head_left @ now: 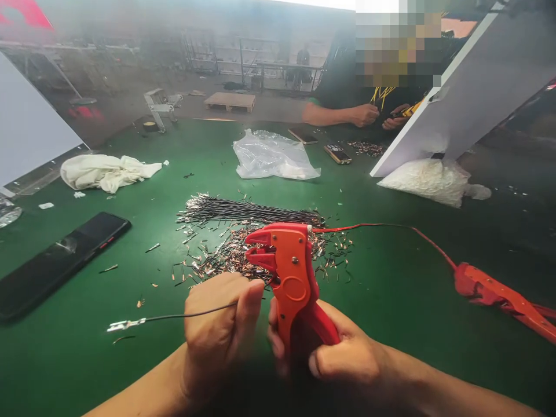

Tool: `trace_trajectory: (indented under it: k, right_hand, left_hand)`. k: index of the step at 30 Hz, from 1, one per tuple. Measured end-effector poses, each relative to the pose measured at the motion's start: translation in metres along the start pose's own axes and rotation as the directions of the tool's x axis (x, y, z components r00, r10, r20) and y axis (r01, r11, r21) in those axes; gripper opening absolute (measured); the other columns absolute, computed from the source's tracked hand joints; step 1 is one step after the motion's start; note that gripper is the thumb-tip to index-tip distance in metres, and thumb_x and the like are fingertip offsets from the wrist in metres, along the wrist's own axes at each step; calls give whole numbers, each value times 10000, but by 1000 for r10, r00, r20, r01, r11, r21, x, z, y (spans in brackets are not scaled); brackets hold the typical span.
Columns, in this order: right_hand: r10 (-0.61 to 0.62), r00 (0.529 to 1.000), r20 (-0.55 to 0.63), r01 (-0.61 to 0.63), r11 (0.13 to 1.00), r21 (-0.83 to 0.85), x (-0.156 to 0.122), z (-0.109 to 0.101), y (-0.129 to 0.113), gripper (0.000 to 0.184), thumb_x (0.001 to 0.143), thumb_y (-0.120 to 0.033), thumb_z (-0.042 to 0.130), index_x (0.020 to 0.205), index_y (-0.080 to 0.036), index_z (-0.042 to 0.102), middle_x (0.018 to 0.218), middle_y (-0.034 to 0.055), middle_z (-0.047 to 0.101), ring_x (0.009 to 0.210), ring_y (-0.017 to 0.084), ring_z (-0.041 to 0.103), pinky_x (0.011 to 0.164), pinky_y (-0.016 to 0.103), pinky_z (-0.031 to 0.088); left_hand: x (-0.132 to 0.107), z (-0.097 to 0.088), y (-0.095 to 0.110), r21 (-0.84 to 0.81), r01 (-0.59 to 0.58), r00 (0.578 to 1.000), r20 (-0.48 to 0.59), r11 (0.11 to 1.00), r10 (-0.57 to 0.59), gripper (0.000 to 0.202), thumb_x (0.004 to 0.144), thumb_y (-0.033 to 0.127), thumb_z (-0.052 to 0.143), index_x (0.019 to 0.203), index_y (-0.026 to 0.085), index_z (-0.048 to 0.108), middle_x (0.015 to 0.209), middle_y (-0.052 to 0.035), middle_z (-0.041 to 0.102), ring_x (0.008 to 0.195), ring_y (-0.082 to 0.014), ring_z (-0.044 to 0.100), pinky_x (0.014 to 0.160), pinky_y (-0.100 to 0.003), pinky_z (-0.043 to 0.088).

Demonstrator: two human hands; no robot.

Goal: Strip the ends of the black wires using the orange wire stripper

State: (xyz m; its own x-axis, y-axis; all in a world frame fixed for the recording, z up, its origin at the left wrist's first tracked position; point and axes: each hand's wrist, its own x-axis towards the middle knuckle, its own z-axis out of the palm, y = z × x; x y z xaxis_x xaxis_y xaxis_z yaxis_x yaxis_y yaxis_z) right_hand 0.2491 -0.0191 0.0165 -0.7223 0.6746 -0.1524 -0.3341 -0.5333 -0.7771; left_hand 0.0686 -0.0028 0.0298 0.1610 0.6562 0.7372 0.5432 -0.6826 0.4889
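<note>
My right hand [334, 347] is closed round the handles of an orange-red wire stripper [289, 266], held upright with its jaws pointing left. My left hand [221, 324] pinches a thin black wire [174, 317] just left of the jaws; the wire runs out to the left and ends in a metal terminal [125, 325]. Behind the tool lies a bundle of black wires [252, 211] and a heap of stripped ends and cut bits [226, 258] on the green table [391, 289].
A second red tool [499, 292] on a red cord lies at right. A black phone [56, 260] lies at left, a white cloth [104, 171] behind it. Plastic bags [271, 156] and a white bag [428, 179] sit further back. Another person's hands [377, 116] work across the table.
</note>
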Motion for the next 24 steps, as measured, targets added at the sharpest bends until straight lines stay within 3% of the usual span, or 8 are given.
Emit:
trace_trajectory:
  k: [6,11,17,24]
  right_hand:
    - [-58,998,10,59,998,-36,2,-3,5,319,754,-269,695,999,-143,535,858,42,560,709,141,532,644,274,404]
    - [-88,994,69,93,993,-78,5,-2,6,285,805,-375,664,873,-104,607,802,82,602,747,174,560,696,308,433]
    - [-90,991,103,93,995,-25,4,-4,7,280,832,-360,650,860,-83,622,729,76,597,660,157,563,634,286,447]
    - [-45,995,94,46,999,-9,1,-7,9,274,842,-362,658,901,-99,611,752,57,586,668,146,573,624,254,444]
  left_hand:
    - [-1,2,-5,-12,-120,993,18,993,121,408,1008,179,380,601,195,406,470,49,388,430,-92,337,453,-274,227]
    - [-1,2,-3,45,-210,976,68,977,206,445,990,167,388,547,204,365,444,43,344,446,-112,266,474,-315,176]
    - [-5,4,-3,47,-313,948,69,949,309,395,922,82,473,561,199,363,474,42,333,486,-112,236,510,-330,141]
    - [-1,-5,-1,114,-331,944,59,937,326,385,908,51,500,574,202,385,489,38,333,522,-129,216,534,-353,115]
